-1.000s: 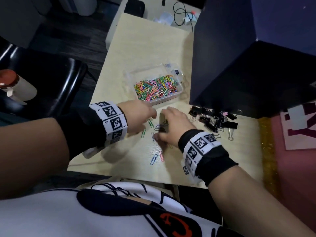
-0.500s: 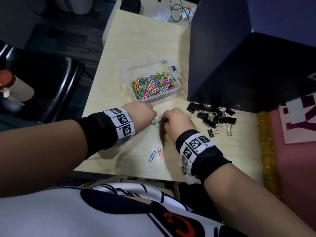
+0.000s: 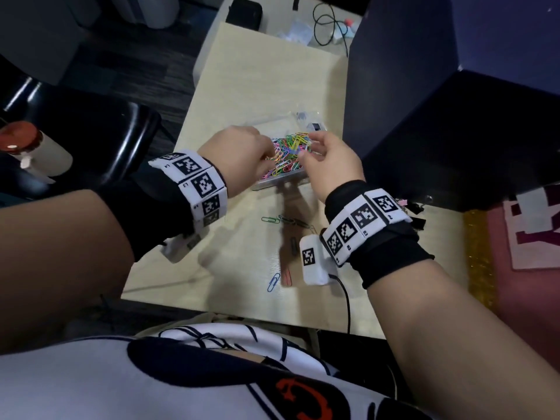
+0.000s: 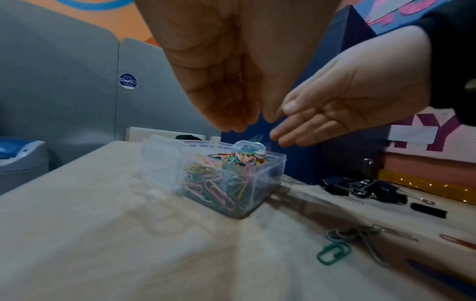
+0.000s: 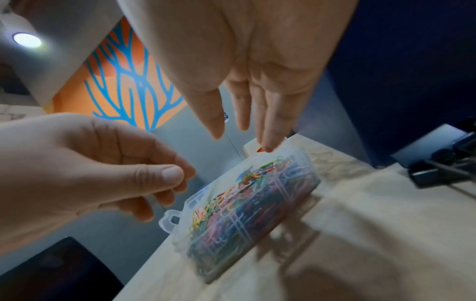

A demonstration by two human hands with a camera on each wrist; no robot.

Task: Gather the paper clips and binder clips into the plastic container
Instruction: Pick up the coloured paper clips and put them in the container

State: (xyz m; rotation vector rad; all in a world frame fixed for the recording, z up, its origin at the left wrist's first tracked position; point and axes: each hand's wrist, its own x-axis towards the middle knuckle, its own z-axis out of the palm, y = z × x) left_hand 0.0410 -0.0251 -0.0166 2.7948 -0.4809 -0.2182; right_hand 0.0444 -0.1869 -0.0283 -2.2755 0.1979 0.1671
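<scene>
A clear plastic container (image 3: 274, 184) full of coloured paper clips (image 3: 285, 156) sits mid-table. Both hands hover over it. My left hand (image 3: 266, 153) has its fingers curled, thumb against the index finger (image 5: 167, 175), and no clip shows in it. My right hand (image 3: 306, 144) is spread with straight fingers (image 5: 270, 122) above the box; a few clips (image 4: 257, 138) blur in the air beneath them. Loose paper clips (image 3: 269, 219) lie on the table below the wrists, with two more (image 3: 274, 281) near the front edge. Black binder clips (image 4: 365, 187) are heaped to the right.
A tall dark blue partition (image 3: 424, 101) stands right behind the container. The container's open lid (image 4: 159, 158) lies on its far left side. A black chair (image 3: 91, 140) and a bottle (image 3: 33, 150) are left of the table (image 3: 242, 71); cables (image 3: 330, 22) lie at the far end.
Both hands rose from the loose clips near the front of the table and moved forward over the container. The right hand, then curled on the clips, now has spread fingers.
</scene>
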